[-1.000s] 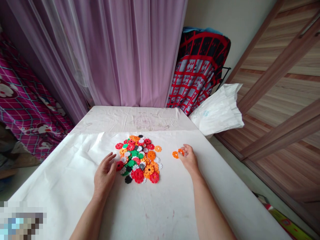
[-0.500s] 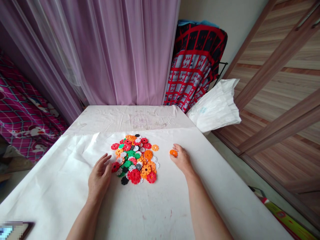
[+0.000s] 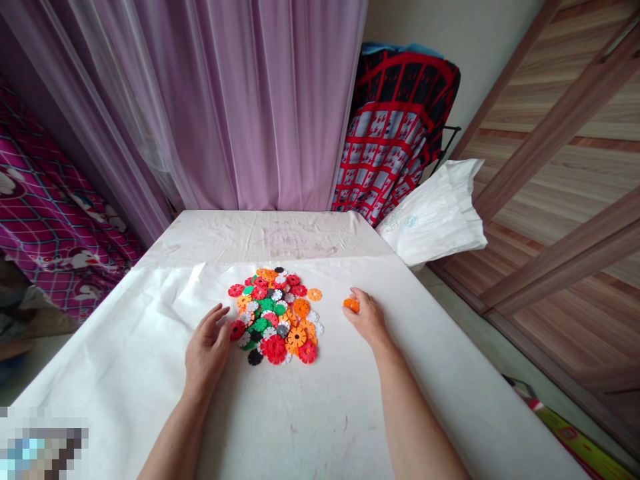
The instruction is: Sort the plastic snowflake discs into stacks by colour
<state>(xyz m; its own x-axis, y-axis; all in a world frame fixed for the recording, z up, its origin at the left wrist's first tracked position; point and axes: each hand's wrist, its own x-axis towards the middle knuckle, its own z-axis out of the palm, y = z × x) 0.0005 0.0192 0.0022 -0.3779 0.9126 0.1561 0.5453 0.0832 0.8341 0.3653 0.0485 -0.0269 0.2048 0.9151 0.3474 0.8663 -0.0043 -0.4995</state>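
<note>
A pile of flat plastic snowflake discs [image 3: 277,315] in red, orange, green, white and black lies in the middle of a white-covered table [image 3: 310,413]. My left hand [image 3: 207,348] rests flat on the cloth at the pile's left edge, fingers spread and touching a red disc. My right hand [image 3: 366,319] lies to the right of the pile, its fingers curled on orange discs [image 3: 351,305] set apart from the pile.
A purple curtain [image 3: 240,100] hangs behind the table. A red and black checked cloth [image 3: 395,147] and a white bag [image 3: 437,217] sit at the back right. Wooden panelling runs along the right; a pink patterned cover [image 3: 45,220] lies at the left.
My right hand has drawn the two separate orange discs together under its fingertips. The left hand stays at the pile's left edge. The camera has shifted slightly.
</note>
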